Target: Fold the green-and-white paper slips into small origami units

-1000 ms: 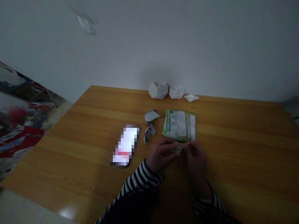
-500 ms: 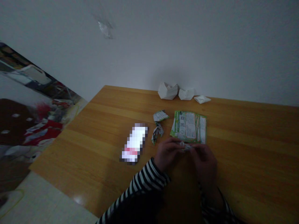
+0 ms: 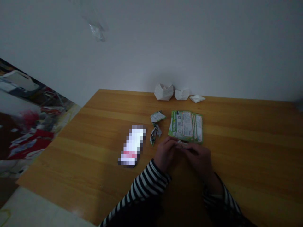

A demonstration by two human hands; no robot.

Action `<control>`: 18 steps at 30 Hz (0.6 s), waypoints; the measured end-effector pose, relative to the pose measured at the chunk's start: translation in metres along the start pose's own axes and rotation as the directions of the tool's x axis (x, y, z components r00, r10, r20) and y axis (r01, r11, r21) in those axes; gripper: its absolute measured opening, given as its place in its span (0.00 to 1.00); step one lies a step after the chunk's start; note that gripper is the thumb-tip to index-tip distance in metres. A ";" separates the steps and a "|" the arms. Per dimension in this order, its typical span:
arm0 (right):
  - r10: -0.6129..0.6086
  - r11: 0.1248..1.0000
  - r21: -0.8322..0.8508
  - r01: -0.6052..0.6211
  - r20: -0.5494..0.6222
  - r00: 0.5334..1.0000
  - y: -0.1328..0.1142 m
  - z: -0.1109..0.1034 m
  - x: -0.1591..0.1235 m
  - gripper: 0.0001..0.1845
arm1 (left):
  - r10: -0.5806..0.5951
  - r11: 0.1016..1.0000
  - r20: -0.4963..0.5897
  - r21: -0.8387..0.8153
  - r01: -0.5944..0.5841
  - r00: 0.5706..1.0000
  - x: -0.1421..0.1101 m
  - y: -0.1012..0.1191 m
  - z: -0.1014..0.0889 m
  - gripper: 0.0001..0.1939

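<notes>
Between the fingertips of both hands is a small piece of folded paper, mostly covered by the fingers. My left hand pinches its left end, and my right hand grips it from the right. Just beyond the hands lies a green and white printed leaflet, flat on the table. To the left of that rest two folded printed-paper pieces, one broader and one narrow and pointed.
A phone with a lit, blurred screen lies left of my hands on the wooden table. Along the wall stand three folded white paper shapes, the largest leftmost. Mixed clutter is beyond the table's left edge.
The camera view has shifted slightly, so the table items appear further left. Both hands still hold the folded paper; my right hand's fingers have drawn a little closer to the left ones.
</notes>
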State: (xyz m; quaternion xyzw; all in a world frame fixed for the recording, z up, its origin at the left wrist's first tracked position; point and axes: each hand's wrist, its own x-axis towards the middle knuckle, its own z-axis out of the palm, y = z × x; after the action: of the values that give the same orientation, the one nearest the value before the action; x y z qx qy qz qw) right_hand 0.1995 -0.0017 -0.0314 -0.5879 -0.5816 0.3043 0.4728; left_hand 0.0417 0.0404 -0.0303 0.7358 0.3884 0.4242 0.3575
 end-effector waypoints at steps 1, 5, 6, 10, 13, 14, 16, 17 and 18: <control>0.013 1.000 -0.003 -0.013 -0.026 1.000 -0.001 0.001 0.001 0.06 | -0.019 1.000 0.005 -0.021 0.019 1.000 0.001 0.000 -0.001 0.06; 0.075 0.996 -0.034 -0.077 -0.049 0.996 0.001 0.000 0.003 0.05 | -0.071 0.991 0.080 -0.108 0.079 0.994 0.005 0.000 -0.005 0.07; 0.087 0.995 -0.037 -0.088 -0.034 0.996 0.002 -0.001 0.003 0.05 | -0.071 0.990 0.099 -0.111 0.082 0.993 0.005 -0.001 -0.006 0.07; 0.144 0.989 0.028 -0.145 0.025 0.989 0.005 -0.003 0.003 0.05 | -0.043 0.994 0.128 -0.097 0.056 0.991 0.004 -0.004 -0.007 0.07; 0.152 0.987 0.046 -0.153 0.009 0.988 0.002 -0.001 0.001 0.05 | -0.081 0.991 0.089 -0.102 0.090 0.993 0.002 -0.004 -0.005 0.04; 0.136 0.990 0.034 -0.136 -0.006 0.991 0.001 0.000 0.000 0.05 | -0.123 0.984 0.065 -0.122 0.130 0.990 0.001 -0.003 -0.004 0.03; 0.102 0.994 0.038 -0.100 -0.046 0.994 -0.004 0.004 -0.003 0.04 | -0.235 0.950 0.014 -0.206 0.233 0.972 -0.001 0.000 -0.002 0.01; 0.102 0.993 0.073 -0.097 -0.069 0.992 -0.006 0.007 -0.004 0.04 | -0.293 0.926 -0.017 -0.254 0.279 0.956 -0.001 0.001 -0.001 0.01; 0.118 0.986 0.128 -0.106 -0.093 0.989 -0.008 0.010 -0.006 0.05 | -0.344 0.901 -0.052 -0.300 0.314 0.938 -0.002 0.002 0.000 0.03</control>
State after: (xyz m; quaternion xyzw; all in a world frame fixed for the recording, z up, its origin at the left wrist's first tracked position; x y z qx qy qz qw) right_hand 0.1863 -0.0068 -0.0286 -0.6042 -0.5032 0.3355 0.5188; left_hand 0.0420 0.0378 -0.0295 0.5770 0.4594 0.4469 0.5063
